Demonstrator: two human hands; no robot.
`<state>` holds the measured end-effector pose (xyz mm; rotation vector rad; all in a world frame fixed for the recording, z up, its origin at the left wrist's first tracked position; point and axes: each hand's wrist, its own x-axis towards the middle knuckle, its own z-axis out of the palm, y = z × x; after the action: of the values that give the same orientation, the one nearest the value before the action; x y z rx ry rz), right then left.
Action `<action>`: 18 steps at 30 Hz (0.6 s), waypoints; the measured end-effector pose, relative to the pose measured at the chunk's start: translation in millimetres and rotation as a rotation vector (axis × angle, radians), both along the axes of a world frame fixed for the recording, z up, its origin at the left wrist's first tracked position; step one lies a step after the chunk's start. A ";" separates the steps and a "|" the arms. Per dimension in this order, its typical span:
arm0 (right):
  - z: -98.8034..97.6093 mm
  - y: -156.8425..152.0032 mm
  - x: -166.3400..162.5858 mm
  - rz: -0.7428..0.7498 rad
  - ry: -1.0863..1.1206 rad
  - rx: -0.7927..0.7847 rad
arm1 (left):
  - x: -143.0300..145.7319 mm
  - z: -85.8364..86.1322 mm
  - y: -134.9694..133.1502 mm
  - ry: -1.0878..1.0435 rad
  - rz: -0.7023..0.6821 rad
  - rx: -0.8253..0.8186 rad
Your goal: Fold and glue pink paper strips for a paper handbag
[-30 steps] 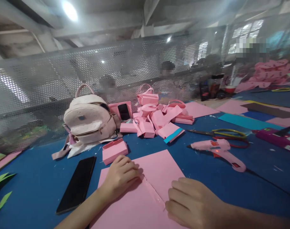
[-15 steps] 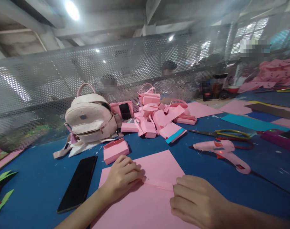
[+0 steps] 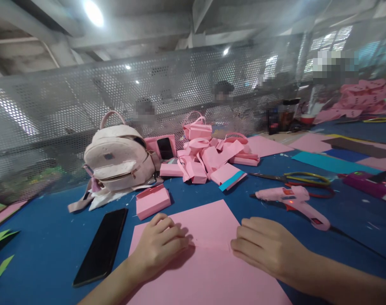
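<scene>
A large pink paper sheet (image 3: 199, 275) lies on the blue table in front of me. Over its upper part, my left hand (image 3: 164, 241) has its fingers curled down round one end of a narrow pink paper strip (image 3: 212, 247). The strip's other end runs to my right hand (image 3: 263, 245), whose fingers are bent together at the sheet's right side. Against the sheet, the strip shows only as a faint band, and its ends are hidden by my fingers. A small folded pink box (image 3: 153, 202) sits just beyond my left hand.
Left of the sheet lies a black phone (image 3: 100, 245). A pink glue gun (image 3: 291, 199) and yellow-and-red-handled scissors (image 3: 304, 180) lie right. Behind stand a pale backpack (image 3: 117, 159) and a pile of pink paper pieces (image 3: 208, 154), before a perforated metal screen (image 3: 174, 80).
My right hand has shifted up and slightly right, and its fingers lie flatter. The strip between my hands has become less distinct against the sheet. My left hand has barely moved.
</scene>
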<state>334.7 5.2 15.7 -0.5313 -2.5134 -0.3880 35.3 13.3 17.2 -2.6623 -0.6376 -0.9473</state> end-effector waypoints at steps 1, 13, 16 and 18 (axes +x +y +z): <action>0.4 1.1 1.8 0.001 -0.001 0.012 | 0.9 0.2 -0.2 0.003 0.001 0.004; 5.4 5.0 -4.9 0.094 -0.046 0.056 | 3.9 0.4 2.4 0.005 0.001 -0.070; 6.6 7.4 -6.3 0.105 -0.055 0.052 | 2.3 -1.3 2.6 0.010 0.001 -0.103; 7.1 8.5 -6.4 0.108 -0.056 0.045 | 1.8 -1.6 2.8 0.011 0.000 -0.112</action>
<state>328.3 13.7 22.8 -0.3706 -2.5676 -0.4228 37.1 16.1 15.6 -2.7628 -0.7086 -0.9224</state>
